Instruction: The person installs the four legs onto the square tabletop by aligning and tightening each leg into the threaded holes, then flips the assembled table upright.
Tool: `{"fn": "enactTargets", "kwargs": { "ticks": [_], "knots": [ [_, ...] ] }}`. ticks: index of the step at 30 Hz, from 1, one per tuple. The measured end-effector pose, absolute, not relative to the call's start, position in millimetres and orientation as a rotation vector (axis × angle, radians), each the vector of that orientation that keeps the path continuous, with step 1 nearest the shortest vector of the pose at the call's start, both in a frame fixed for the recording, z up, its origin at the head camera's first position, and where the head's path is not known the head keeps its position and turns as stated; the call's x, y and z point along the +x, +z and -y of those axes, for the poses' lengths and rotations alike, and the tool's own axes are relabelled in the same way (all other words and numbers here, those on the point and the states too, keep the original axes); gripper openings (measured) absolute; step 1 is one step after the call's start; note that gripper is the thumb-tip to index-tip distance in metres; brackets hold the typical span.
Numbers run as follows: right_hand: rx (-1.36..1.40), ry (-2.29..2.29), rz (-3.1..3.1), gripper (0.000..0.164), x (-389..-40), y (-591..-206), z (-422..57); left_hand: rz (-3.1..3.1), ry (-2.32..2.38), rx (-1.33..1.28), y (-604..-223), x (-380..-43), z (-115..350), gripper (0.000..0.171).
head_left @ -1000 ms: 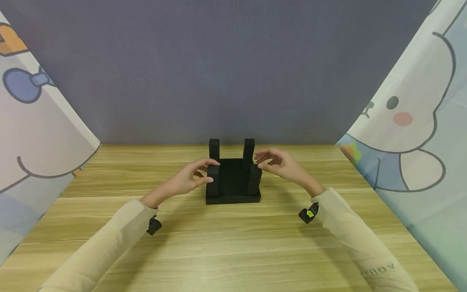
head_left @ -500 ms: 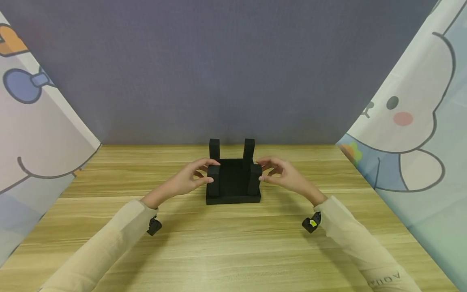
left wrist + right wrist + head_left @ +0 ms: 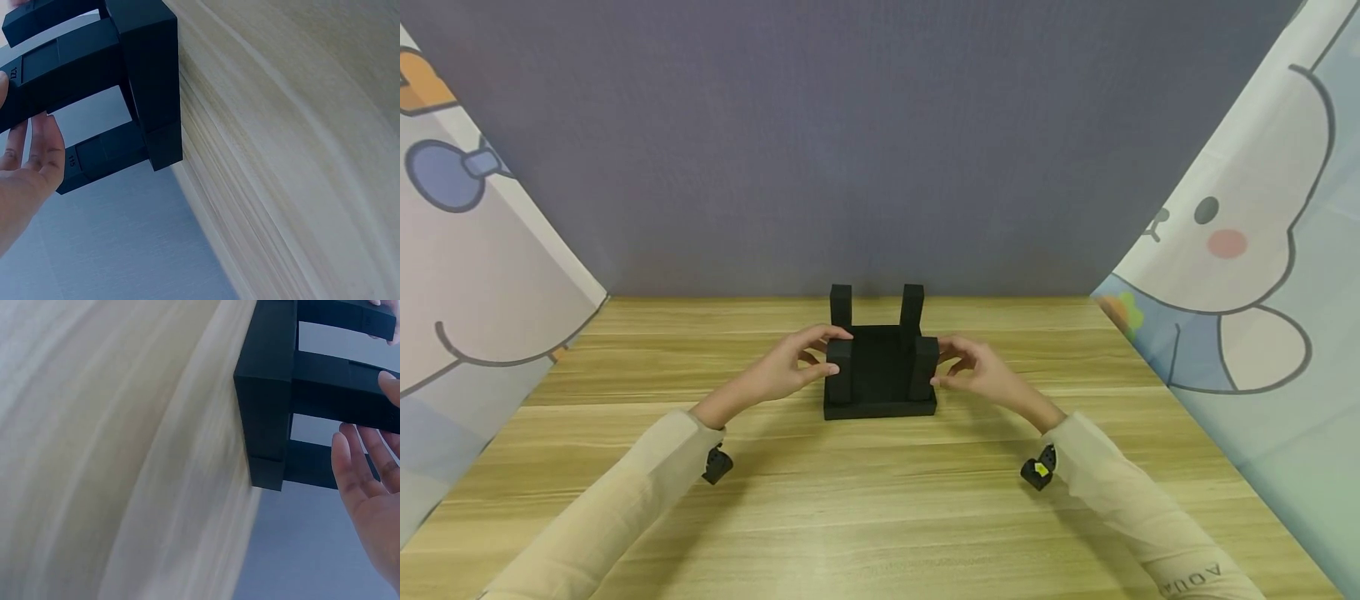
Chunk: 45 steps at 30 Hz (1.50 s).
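In the head view a black stand (image 3: 880, 410), with a square base and several upright posts, sits on the table towards the back. My left hand (image 3: 784, 367) pinches its front left post (image 3: 839, 375), thumb on the near side and fingers behind. At the front right post (image 3: 923, 371) my right hand (image 3: 981, 371) has thumb and fingers on either side. The right wrist view shows the right thumb overlapping a post (image 3: 340, 394), with the fingertips (image 3: 347, 428) partly hidden past it. Small raised marks show on the posts in the left wrist view.
The wood-grain table (image 3: 880, 500) meets a grey-blue wall panel (image 3: 880, 150) just behind the stand. Cartoon-printed curtains border the table on the left (image 3: 475, 275) and right (image 3: 1240, 275). A small black device hangs under each wrist.
My right hand has moved in to the front right post and slid down nearer to me, its fingers now behind that post. My left hand and the stand stay where they were.
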State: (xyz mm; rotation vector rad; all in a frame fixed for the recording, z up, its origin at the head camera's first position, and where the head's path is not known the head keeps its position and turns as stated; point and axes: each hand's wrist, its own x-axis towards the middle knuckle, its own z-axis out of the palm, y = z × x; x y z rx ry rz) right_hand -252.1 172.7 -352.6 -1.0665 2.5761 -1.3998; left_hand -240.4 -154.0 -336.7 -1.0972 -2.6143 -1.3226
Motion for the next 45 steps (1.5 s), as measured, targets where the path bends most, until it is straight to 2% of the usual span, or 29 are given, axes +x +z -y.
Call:
{"fn": "enactTargets", "kwargs": {
  "ticks": [16, 29, 45],
  "knots": [
    [-1.059, -1.430, -2.569, 0.042, -253.3, -359.7, -169.4, 2.599, -1.369, -1.005, -341.5, -238.8, 154.2, 0.046],
    [-1.048, -1.468, -2.549, 0.040, -253.6, -362.1, -167.8, 2.557, -1.502, -0.880, -360.1, -235.0, 153.8, 0.055],
    [-1.003, -1.490, -2.595, 0.039, -250.4, -363.5, -164.8, 2.496, -1.493, -0.851, -364.5, -232.0, 153.1, 0.044]
  ]
}}
